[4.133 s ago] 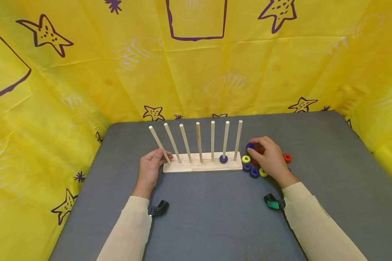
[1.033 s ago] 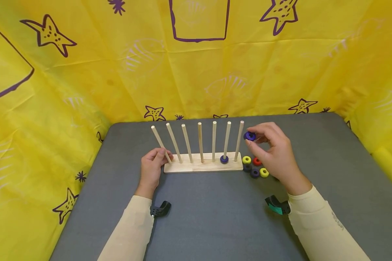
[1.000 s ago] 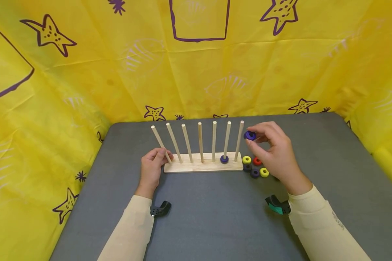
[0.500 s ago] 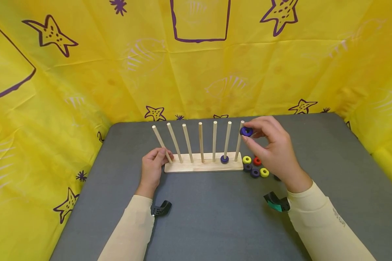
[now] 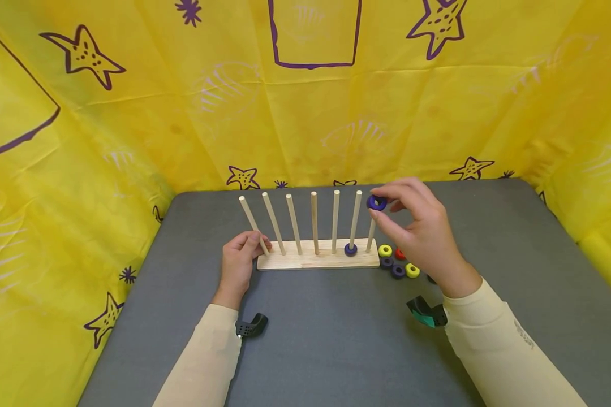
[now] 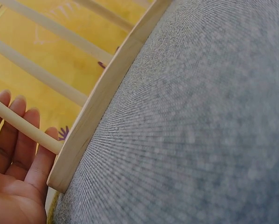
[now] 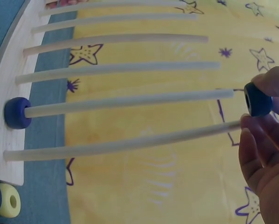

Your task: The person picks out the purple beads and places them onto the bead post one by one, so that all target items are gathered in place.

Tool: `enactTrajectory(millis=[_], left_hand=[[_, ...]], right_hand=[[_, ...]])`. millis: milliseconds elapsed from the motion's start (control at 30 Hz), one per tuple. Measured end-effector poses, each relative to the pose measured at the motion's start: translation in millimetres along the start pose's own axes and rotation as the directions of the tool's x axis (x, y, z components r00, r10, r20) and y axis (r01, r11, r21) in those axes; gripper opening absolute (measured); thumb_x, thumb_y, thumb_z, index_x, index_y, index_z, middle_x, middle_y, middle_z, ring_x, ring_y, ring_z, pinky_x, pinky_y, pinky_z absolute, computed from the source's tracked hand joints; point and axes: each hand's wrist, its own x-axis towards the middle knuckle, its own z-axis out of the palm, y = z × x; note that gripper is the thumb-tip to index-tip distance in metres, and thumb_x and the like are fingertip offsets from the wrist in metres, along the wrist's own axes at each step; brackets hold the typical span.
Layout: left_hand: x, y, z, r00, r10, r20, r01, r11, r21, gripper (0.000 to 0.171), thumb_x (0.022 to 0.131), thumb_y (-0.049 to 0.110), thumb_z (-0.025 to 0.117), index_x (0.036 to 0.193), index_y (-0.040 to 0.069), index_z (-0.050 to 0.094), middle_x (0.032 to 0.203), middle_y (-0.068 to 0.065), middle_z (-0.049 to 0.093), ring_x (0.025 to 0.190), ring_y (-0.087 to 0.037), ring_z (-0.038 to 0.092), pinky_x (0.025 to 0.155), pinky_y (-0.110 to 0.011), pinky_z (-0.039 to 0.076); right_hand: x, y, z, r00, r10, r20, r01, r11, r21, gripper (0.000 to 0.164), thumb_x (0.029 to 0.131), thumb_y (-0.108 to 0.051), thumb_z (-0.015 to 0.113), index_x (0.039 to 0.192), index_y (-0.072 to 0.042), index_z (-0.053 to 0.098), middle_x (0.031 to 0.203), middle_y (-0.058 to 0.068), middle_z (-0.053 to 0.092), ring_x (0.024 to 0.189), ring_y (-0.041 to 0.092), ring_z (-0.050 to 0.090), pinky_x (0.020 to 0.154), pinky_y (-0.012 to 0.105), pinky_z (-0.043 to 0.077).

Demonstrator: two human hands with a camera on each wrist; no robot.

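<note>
A wooden peg rack (image 5: 313, 261) with several upright pegs stands on the table. My left hand (image 5: 238, 261) holds it at its left end, thumb on the leftmost peg and fingers behind it. In the left wrist view those fingers (image 6: 23, 144) curl beside that peg. My right hand (image 5: 420, 226) pinches a blue ring (image 5: 377, 203) between thumb and fingers, up by the top of the rightmost peg. In the right wrist view the held ring (image 7: 258, 100) is near the tips of the two rightmost pegs. Another blue ring (image 5: 350, 249) sits at the base of the second peg from the right.
Loose rings lie right of the rack: yellow ones (image 5: 384, 250), blue ones (image 5: 398, 272) and a red one (image 5: 399, 254), partly behind my right hand. A yellow patterned cloth (image 5: 305, 113) hangs behind the grey table (image 5: 326, 339).
My right hand has lifted a blue ring from the loose pile and moved it up and left, to the rightmost peg's top. My left hand has stayed at the rack.
</note>
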Motion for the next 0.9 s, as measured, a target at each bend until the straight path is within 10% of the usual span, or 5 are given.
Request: enactTrajectory(millis=[900], left_hand=[[-0.3, -0.5, -1.3, 1.0, -0.005, 0.006, 0.004, 0.999, 0.032, 0.032, 0.112, 0.009, 0.063, 0.101, -0.02, 0.069, 0.09, -0.019, 0.074, 0.086, -0.019, 0.074, 0.085, -0.033, 0.062]], right_hand=[[18, 4, 21, 1.0, -0.013, -0.007, 0.013, 1.0, -0.008, 0.031, 0.089, 0.008, 0.086, 0.118, 0.004, 0.075, 0.116, 0.014, 0.069, 0.097, 0.021, 0.06, 0.082, 0.031, 0.052]])
